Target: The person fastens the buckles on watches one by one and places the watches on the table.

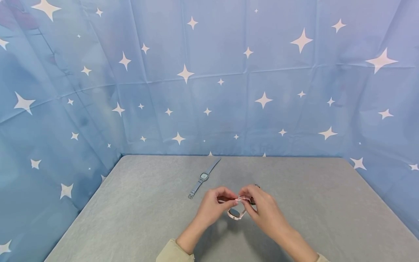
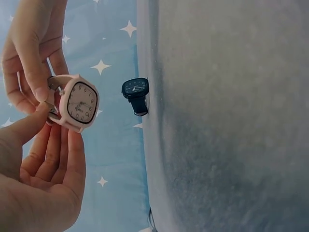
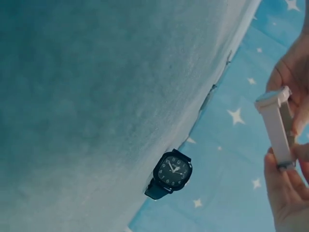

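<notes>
A pale pink wristwatch [image 2: 83,104] with a rounded square dial is held off the table, its strap bent round into a loop. My left hand [image 1: 212,204] pinches the strap at the buckle side between thumb and fingers. From the other side my right hand [image 1: 266,209] pinches the strap where the two ends overlap. Fingertips of both hands meet there and partly hide the buckle. In the head view the watch face [image 1: 234,213] hangs below the fingers, tilted toward me. The right wrist view shows the pink strap [image 3: 276,130] from its side.
A black wristwatch [image 3: 173,170] stands on the table beyond my right hand, mostly hidden by it in the head view. Farther back and left, a light blue wristwatch [image 1: 204,177] lies stretched out on the grey table [image 1: 137,211]. A star-patterned blue curtain [image 1: 226,109] hangs behind.
</notes>
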{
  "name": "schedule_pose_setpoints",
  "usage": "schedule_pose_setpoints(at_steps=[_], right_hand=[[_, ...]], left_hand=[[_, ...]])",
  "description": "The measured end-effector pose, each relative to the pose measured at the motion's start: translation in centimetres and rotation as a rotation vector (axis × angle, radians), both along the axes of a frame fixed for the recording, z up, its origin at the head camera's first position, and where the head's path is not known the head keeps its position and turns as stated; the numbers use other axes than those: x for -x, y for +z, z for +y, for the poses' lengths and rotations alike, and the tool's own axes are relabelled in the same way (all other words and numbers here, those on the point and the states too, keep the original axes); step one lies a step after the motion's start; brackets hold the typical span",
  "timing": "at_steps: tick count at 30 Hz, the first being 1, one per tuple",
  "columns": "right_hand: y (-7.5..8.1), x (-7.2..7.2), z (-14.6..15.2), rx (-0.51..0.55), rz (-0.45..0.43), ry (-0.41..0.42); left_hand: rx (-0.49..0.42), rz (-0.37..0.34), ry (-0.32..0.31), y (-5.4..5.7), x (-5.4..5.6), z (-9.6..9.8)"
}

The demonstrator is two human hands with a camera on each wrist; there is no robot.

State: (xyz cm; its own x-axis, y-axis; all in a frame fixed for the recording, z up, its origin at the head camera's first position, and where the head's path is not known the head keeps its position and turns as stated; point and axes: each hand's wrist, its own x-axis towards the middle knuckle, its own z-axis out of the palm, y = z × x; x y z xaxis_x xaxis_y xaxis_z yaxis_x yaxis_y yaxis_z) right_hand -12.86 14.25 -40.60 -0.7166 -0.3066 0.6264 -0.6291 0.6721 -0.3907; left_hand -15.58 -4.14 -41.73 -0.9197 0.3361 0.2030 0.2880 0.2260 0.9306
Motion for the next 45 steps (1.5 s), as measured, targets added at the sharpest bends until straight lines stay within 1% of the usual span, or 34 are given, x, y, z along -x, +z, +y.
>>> schedule_pose_setpoints(at_steps=[3, 6, 12, 17, 21, 24, 27, 30, 32, 34, 37, 40, 45], right_hand=[[0.0, -0.1, 0.2, 0.004, -0.006, -0.016], [0.0, -0.1, 0.5, 0.018, -0.011, -0.011], [-0.2, -0.1, 1.0, 0.026, 0.016, 0.017], [-0.2, -0.2, 1.3, 0.019, 0.005, 0.024], [-0.2, -0.3, 1.6, 0.005, -0.005, 0.049], [-0.3, -0.3, 1.8, -0.002, -0.05, 0.082], [-0.3, -0.4, 2.0, -0.007, -0.129, 0.117], [-0.3, -0.4, 2.0, -0.025, -0.198, 0.131], [-0.3, -0.4, 1.9, -0.039, -0.217, 0.138], [-0.2, -0.4, 1.8, -0.049, -0.21, 0.136], [-0.2, -0.1, 1.6, -0.05, -0.168, 0.138], [-0.1, 0.1, 1.4, -0.04, -0.147, 0.123], [0.1, 0.6, 1.2, 0.001, -0.183, 0.098]], left_hand=[[-0.023, -0.001, -0.001, -0.2, 0.1, -0.2], [-0.047, -0.019, 0.007, -0.3, 0.2, -0.5], [-0.106, -0.076, 0.004, -0.2, 0.4, -1.0], [-0.138, -0.104, 0.005, -0.3, 0.7, -1.2], [-0.169, -0.157, 0.011, -0.2, 0.7, -1.4], [-0.197, -0.192, 0.018, -0.1, 0.7, -1.5], [-0.225, -0.218, 0.019, 0.0, 0.8, -1.6], [-0.246, -0.242, 0.015, 0.0, 0.8, -1.6], [-0.253, -0.254, 0.014, 0.1, 0.9, -1.6], [-0.26, -0.269, 0.016, 0.1, 1.0, -1.6], [-0.27, -0.289, 0.024, 0.1, 1.1, -1.5], [-0.285, -0.309, 0.024, 0.1, 1.3, -1.4], [-0.302, -0.339, -0.001, 0.4, 1.5, -1.5]])
